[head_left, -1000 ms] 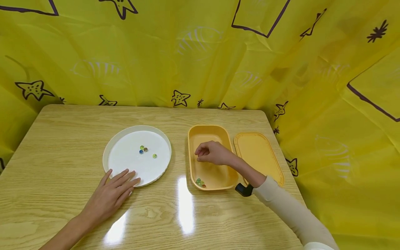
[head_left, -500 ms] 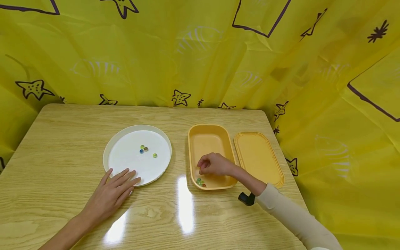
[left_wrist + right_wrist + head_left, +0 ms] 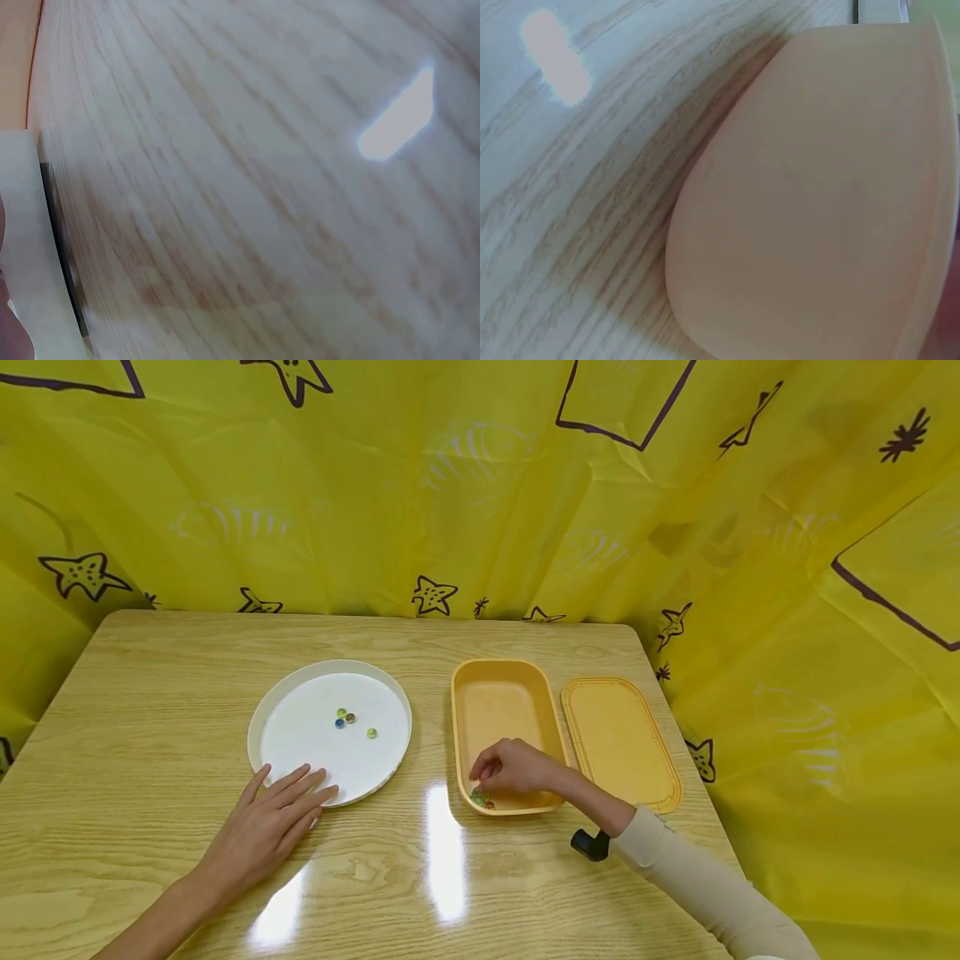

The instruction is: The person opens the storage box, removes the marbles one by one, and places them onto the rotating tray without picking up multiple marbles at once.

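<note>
Yellow, the round-cornered rectangular box [image 3: 504, 714] in the head view holds a few green and red glassy marbles [image 3: 478, 797] in its near left corner. Close over them is the right hand [image 3: 517, 767], fingers curled and tips drawn narrow; whether they pinch a marble I cannot tell. Fingers spread wide, the left hand [image 3: 262, 827] rests at the near rim of a white round tray [image 3: 300, 735] bearing 4 small marbles [image 3: 341, 723], 3 grouped and 1 apart.

Left wrist view: the tray's wall stands on the wood-grained table [image 3: 225, 165].

Right wrist view: the box's outer wall fills most, hiding the fingertips.
</note>
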A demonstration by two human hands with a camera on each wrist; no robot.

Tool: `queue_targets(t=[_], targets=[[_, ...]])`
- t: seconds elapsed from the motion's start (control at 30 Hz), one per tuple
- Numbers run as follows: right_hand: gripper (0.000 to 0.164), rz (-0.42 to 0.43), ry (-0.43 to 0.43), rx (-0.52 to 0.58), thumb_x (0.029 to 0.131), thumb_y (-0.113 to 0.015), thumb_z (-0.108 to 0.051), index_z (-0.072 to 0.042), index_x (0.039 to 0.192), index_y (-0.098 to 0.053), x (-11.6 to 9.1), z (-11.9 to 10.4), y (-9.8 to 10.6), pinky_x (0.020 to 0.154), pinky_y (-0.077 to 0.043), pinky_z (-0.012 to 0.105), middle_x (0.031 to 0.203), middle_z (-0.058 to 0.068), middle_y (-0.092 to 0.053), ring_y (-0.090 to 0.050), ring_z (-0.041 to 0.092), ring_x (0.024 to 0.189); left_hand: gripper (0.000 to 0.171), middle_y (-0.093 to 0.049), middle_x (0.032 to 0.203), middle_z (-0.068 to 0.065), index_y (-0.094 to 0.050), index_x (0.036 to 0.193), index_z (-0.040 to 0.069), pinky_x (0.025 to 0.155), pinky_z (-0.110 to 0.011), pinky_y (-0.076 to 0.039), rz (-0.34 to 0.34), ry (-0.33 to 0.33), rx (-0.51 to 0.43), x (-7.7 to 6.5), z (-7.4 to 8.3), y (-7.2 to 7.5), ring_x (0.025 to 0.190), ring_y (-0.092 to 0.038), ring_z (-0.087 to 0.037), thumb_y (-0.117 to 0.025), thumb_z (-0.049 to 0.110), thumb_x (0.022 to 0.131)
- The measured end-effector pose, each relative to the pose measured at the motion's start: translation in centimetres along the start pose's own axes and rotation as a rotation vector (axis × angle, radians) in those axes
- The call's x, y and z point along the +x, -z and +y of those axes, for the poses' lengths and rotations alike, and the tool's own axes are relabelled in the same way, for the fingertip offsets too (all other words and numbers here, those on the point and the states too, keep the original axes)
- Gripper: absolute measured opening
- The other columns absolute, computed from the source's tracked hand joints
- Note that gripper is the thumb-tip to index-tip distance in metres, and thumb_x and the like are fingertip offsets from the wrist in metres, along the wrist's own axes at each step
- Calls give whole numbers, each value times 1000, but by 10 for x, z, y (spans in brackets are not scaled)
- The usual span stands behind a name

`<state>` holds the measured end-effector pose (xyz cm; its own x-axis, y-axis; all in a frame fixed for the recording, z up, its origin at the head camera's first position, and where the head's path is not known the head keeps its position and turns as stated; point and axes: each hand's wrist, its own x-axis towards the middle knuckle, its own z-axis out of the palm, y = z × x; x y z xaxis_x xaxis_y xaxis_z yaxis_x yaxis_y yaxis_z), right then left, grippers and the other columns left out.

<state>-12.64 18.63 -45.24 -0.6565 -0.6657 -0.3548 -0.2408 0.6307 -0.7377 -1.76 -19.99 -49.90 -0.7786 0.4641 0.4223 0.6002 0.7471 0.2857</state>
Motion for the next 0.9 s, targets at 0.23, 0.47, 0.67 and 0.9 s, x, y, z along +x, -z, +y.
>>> queue_targets(t=[0.23, 0.47, 0.67, 0.9], targets=[[5, -5, 15, -23, 91, -73, -7, -7, 95, -76, 0, 0, -3, 69, -53, 22, 79, -7, -67, -61, 5, 73, 34, -61, 137, -10, -68, 131, 18, 116, -55, -16, -17, -1, 11, -1, 0, 1, 132, -48, -29, -62, 21, 97], [6, 12, 43, -34, 90, -71, -4, -7, 92, -76, -2, 0, -5, 67, -53, 22, 79, -7, -68, -62, 5, 71, 33, -60, 137, -10, -68, 131, 18, 116, -55, -15, -17, 2, 5, -2, 0, 0, 132, -48, -30, -58, 24, 101], [10, 13, 52, -20, 90, -67, -1, -6, 92, -76, -2, 2, -8, 66, -54, 23, 75, -6, -69, -64, 7, 69, 34, -61, 137, -10, -68, 130, 18, 116, -55, -17, -12, -3, 14, -2, 0, 0, 131, -49, -29, -63, 21, 97], [14, -4, 50, -9, 91, -65, 2, -7, 91, -75, -3, 0, -9, 65, -54, 24, 72, -4, -69, -65, 11, 67, 38, -61, 136, -10, -69, 130, 18, 115, -55, -18, -8, 3, 21, -2, 1, 0, 130, -50, -30, -67, 17, 92]])
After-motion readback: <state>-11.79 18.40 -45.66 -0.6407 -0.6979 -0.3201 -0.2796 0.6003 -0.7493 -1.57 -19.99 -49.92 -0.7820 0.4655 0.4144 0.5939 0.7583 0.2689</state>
